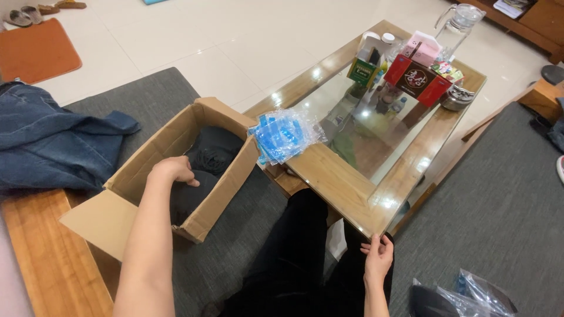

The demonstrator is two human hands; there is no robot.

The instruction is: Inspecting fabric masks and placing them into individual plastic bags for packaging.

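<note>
Left hand (171,170), fingers curled on black folded cloth (205,154) inside open brown cardboard box (226,186); right hand (378,256) spread, empty; risk: box tipping off sofa

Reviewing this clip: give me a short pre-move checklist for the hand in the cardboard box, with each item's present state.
1. Cardboard box flaps open: ok.
2. Left hand inside the box, on the black fabric: ok.
3. Grip closed on the fabric: cannot tell.
4. Right hand free, holding nothing, by the table corner: ok.
5. Blue plastic packets fully on the table: not ok, overhanging the box edge.
</note>
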